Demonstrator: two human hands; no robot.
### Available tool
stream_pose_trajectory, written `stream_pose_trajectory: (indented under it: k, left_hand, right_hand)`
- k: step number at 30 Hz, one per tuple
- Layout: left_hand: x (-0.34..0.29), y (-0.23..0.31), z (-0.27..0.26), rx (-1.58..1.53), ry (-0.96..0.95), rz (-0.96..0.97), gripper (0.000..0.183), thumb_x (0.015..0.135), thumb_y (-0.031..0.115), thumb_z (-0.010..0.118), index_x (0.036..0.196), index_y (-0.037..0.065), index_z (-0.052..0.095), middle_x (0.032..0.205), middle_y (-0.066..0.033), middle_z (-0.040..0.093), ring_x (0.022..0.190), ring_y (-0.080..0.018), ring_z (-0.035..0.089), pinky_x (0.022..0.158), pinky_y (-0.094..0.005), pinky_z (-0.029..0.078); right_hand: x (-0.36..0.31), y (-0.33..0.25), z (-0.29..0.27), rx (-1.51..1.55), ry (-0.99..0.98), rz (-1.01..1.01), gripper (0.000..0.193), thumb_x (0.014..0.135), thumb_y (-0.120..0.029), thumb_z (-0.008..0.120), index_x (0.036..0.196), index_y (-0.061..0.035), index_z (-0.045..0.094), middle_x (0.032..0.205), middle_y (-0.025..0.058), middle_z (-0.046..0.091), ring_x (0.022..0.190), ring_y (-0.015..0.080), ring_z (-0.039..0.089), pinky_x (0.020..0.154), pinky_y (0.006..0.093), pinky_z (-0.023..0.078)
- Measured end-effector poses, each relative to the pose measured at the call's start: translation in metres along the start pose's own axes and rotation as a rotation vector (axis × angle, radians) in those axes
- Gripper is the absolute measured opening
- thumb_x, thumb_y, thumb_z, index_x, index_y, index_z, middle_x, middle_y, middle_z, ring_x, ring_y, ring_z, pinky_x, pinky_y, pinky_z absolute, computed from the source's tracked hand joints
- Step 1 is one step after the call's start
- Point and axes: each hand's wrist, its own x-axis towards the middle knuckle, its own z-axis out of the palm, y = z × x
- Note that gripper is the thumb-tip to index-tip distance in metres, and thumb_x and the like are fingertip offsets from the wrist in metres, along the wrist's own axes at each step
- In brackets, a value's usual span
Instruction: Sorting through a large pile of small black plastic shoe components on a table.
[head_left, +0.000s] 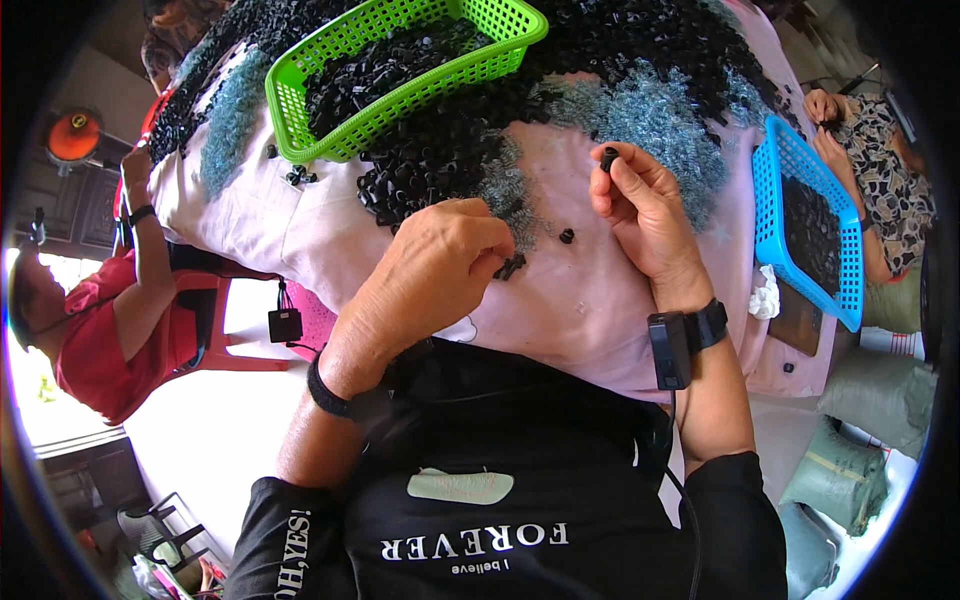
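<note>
Spreading across most of the desk (600, 300) is a pale pink cloth, and over its far half lies a great heap of small black plastic parts (640, 50) mixed with patches of grey-blue springy bits (655, 115). A lime-green mesh basket (300, 110) sits tilted on the heap, loaded with more black parts, and a blue mesh basket (855, 270) rests at the right edge, also holding dark pieces. Two other people sit at the sides, one in red on the left and one in a patterned top on the right.

The person's left hand (445, 255) is curled over, fingers pressed together, pinching a small black part (510, 266) against the cloth near the edge of the heap. The right hand (640, 205) is raised above the cloth, thumb and forefinger pinching another small black piece (609, 157) at its tip. A single loose black part (567, 236) lies on the cloth between the two hands.

These pieces look light and rigid, probably moulded plastic, though the view is too small to tell their exact shape. I would judge them easy to lift but quick to slip or roll, so a fingertip pinch across the short body seems the sound way to take hold. Squeezing should not harm them.
</note>
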Motion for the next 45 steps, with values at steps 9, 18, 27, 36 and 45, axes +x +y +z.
stream_pose_trajectory:
  k: [9,18,27,36,45]
  left_hand:
    - [-0.003,-0.001,-0.008,0.211,-0.050,-0.065,0.014,0.077,0.002,0.067,0.090,0.003,0.070,0.091,-0.0122,0.064,0.092,-0.0337,0.064,0.079,-0.0434,0.051]
    - [0.004,-0.016,-0.017,0.211,0.098,-0.096,0.018,0.077,-0.002,0.066,0.094,0.003,0.070,0.096,-0.0129,0.065,0.092,-0.0332,0.066,0.078,-0.0415,0.052]
    - [0.007,-0.011,-0.027,0.072,0.142,-0.193,0.013,0.081,-0.001,0.066,0.093,0.003,0.070,0.089,-0.0120,0.066,0.081,-0.0316,0.067,0.072,-0.0379,0.052]
    - [0.033,-0.007,-0.002,0.178,0.101,0.002,0.018,0.076,-0.003,0.064,0.092,0.001,0.071,0.090,-0.0131,0.062,0.090,-0.0333,0.064,0.077,-0.0421,0.051]
    - [0.028,-0.009,-0.009,0.266,-0.014,-0.005,0.030,0.070,-0.002,0.070,0.099,0.005,0.066,0.099,-0.0115,0.059,0.101,-0.0326,0.058,0.088,-0.0418,0.048]
  right_hand:
    - [-0.002,-0.003,0.004,-0.055,-0.009,0.032,0.019,0.097,-0.018,0.068,0.112,-0.0058,0.069,0.087,-0.0003,0.071,0.075,0.0064,0.065,0.073,0.0209,0.055]
    - [0.001,-0.001,0.003,0.016,-0.039,-0.025,0.019,0.098,-0.022,0.068,0.107,-0.0053,0.069,0.081,-0.0006,0.067,0.072,0.0061,0.062,0.066,0.0201,0.051]
    - [0.002,-0.001,0.004,0.030,-0.070,-0.008,0.018,0.099,-0.021,0.066,0.106,-0.0043,0.069,0.080,0.0011,0.067,0.071,0.0071,0.061,0.065,0.0209,0.051]
    - [0.002,-0.001,0.004,0.022,-0.038,0.009,0.016,0.098,-0.019,0.067,0.108,-0.0060,0.069,0.085,0.0019,0.070,0.073,0.0081,0.064,0.069,0.0221,0.054]
    - [0.000,-0.001,0.006,-0.019,-0.035,0.009,0.017,0.096,-0.019,0.070,0.109,-0.0072,0.068,0.088,0.0014,0.071,0.076,0.0078,0.065,0.071,0.0222,0.054]
